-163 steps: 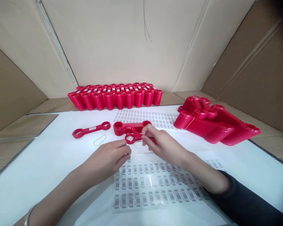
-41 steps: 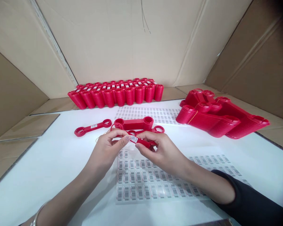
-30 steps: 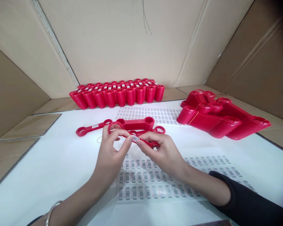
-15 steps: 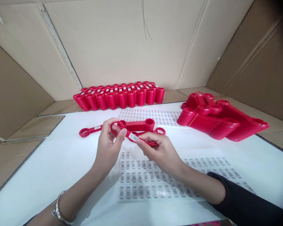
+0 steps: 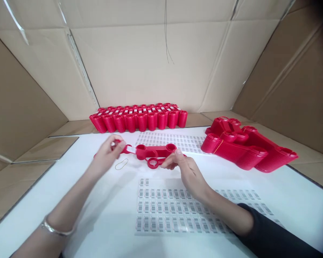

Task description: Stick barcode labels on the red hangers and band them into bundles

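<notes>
In the head view, my left hand [image 5: 107,152] pinches one end of a red plastic link [image 5: 131,149], a flat bar with ring ends and a white barcode sticker. It is slightly blurred. To the right, my right hand [image 5: 188,170] has its fingers curled on another red link with a ring end [image 5: 153,163]. Just behind lies a short stack of red links [image 5: 156,151]. A thin rubber band [image 5: 121,164] rests on the table below my left hand. Part of another red link shows behind my left hand.
Rows of stacked, labelled red links [image 5: 142,122] stand at the back. More red stacks [image 5: 237,150] lie at the right, one with a rubber band round it. Barcode sticker sheets [image 5: 177,211] lie in front and farther back [image 5: 174,140]. Cardboard walls [image 5: 150,68] surround the white table.
Both hands held one labelled link between them; now they are apart. My left hand has carried that link left, and my right hand is at another link. The rubber band has come into sight.
</notes>
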A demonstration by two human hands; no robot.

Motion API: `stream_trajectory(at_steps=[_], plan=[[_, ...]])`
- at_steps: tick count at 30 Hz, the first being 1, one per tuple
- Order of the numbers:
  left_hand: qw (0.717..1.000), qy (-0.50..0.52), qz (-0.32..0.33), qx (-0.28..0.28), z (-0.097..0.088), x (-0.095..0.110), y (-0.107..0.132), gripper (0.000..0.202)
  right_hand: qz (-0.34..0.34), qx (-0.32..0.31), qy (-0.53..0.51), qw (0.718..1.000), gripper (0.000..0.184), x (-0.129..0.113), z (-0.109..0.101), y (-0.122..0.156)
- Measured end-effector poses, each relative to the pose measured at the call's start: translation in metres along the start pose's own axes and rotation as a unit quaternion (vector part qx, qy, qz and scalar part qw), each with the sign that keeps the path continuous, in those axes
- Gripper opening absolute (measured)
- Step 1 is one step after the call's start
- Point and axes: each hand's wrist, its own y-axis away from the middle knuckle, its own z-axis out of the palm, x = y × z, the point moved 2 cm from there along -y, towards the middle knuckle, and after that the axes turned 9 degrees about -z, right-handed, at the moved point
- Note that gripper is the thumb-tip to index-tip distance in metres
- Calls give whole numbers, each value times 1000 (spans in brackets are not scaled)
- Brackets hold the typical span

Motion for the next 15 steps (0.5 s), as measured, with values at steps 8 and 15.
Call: stream_trajectory(at_steps=[8,15], plan=[[991,-72,-99,52,-76,-48,-26,51,-49,-233,43,970,13,-17,14,14],[961,-276,-34,9,-64,-55,-28,43,-68,-203,112,970,26,-8,5,10]])
